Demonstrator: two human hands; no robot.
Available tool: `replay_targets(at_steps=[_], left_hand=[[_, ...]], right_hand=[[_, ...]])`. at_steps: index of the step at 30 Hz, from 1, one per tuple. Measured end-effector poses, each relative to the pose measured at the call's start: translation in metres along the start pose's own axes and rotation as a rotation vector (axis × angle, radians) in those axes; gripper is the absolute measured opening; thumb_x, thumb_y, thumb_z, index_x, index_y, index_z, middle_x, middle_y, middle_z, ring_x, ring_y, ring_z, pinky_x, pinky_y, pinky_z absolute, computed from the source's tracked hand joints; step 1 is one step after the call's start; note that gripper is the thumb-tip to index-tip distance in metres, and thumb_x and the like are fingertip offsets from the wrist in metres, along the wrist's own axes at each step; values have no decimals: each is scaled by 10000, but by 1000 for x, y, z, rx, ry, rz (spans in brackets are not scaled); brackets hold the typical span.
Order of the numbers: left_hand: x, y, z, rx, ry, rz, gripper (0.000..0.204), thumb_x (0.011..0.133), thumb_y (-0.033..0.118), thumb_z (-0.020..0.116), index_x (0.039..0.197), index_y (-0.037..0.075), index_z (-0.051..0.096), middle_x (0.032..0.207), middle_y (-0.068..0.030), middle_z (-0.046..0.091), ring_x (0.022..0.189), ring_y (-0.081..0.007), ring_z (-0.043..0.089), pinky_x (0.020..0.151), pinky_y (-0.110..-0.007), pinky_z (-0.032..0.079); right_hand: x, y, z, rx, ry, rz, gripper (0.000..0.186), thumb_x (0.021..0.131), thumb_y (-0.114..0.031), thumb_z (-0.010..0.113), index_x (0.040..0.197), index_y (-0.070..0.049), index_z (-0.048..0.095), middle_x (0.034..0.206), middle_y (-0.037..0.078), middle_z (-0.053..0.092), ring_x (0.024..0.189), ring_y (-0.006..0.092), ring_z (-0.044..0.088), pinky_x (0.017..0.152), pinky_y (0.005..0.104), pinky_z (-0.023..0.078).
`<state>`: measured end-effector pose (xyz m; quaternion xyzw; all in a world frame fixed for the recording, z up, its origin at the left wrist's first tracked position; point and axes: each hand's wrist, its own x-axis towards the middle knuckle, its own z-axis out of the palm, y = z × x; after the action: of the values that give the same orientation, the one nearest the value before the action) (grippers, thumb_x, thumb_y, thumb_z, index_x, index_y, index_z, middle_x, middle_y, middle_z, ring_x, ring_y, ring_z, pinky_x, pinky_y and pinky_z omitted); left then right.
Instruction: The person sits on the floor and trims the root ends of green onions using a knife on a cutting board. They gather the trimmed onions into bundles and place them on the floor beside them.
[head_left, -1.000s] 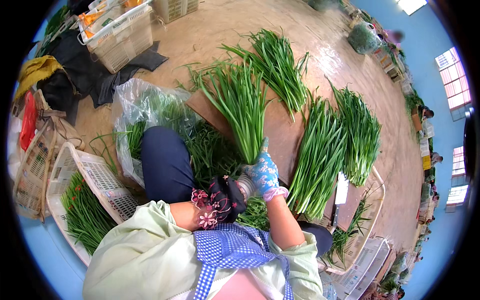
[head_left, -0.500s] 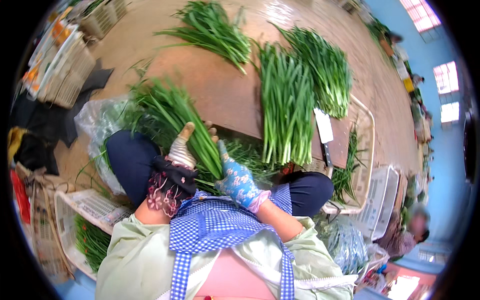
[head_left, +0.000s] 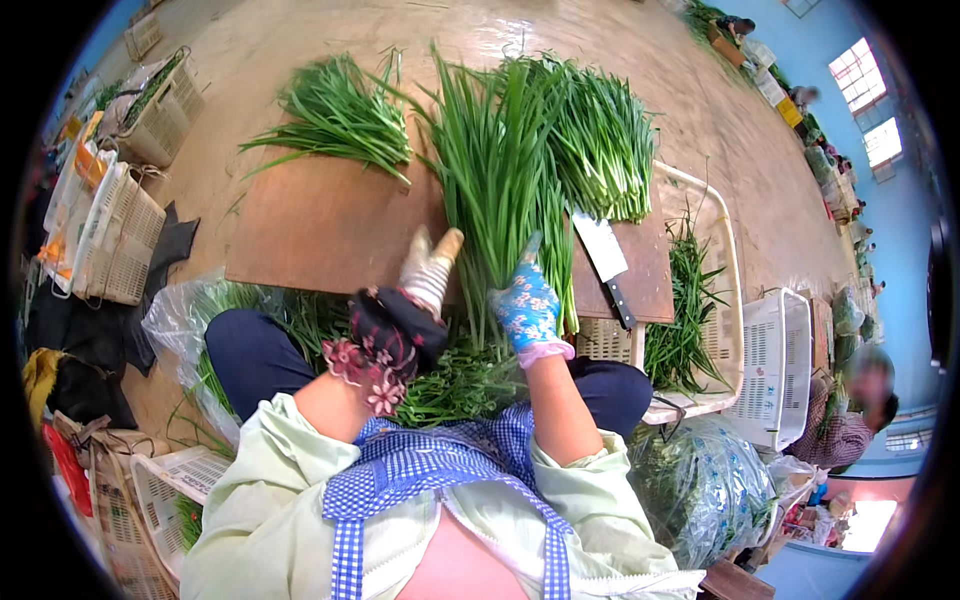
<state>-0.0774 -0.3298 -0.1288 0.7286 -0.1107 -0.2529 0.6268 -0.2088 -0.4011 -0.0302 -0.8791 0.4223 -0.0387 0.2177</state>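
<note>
A bunch of garlic chives, long flat green leaves with paler stems, stands between my two gloved hands over the near edge of a brown wooden board. My left hand, in a pale striped glove, presses the bunch's left side. My right hand, in a blue flowered glove, closes around its lower right side, thumb pointing up. Behind and right of it lies another pile of chives, and a smaller pile rests on the board's far left. A cleaver with a black handle lies right of my right hand.
A cream crate with loose leaves stands right of the board, a white crate beyond it. Loose greens fill my lap area. Plastic bags of greens sit to the right; stacked crates stand left. A person is at far right.
Both hands have moved forward and right, carrying the bunch from above my left knee to the board beside the other chives. The bunch now points straight away from me instead of leaning left.
</note>
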Motion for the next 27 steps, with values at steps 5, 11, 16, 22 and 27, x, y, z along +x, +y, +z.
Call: replay_targets(at_steps=[5,11,16,22,27], left_hand=[[-17,35,44,427,-69,-119,1034,696,587,651,1429,63,144,1434,-225,258,1331,-347,255,1088,-393,220],[-2,33,80,688,-36,-46,1169,635,634,673,1433,39,60,1481,-207,124,1375,-331,112,1120,-394,115],[9,32,73,692,-30,-72,1214,599,653,699,1432,38,66,1481,-203,124,1375,-331,115,1121,-373,133],[17,33,76,586,-68,-104,1271,549,597,778,1433,38,55,1459,-228,175,1353,-326,194,1092,-372,228],[20,26,67,471,-62,-83,1254,574,531,801,1442,59,29,1438,-244,221,1326,-321,259,1063,-358,274]], right_hand=[[11,9,19,-103,-95,70,1080,666,-247,769,1409,38,39,1078,228,548,868,314,627,740,388,505],[-16,51,8,-199,151,-241,765,720,-351,700,1333,-40,363,1108,161,567,927,292,611,758,389,496],[-92,96,-8,610,-228,-77,321,791,-268,654,1051,-81,631,929,127,652,840,293,627,746,363,491],[-104,106,70,100,-847,-529,391,847,-403,498,1116,-146,614,1075,164,613,976,329,593,865,402,466],[-54,97,80,-31,-385,-665,326,869,-372,484,1063,-148,619,996,156,627,897,337,606,775,428,485]])
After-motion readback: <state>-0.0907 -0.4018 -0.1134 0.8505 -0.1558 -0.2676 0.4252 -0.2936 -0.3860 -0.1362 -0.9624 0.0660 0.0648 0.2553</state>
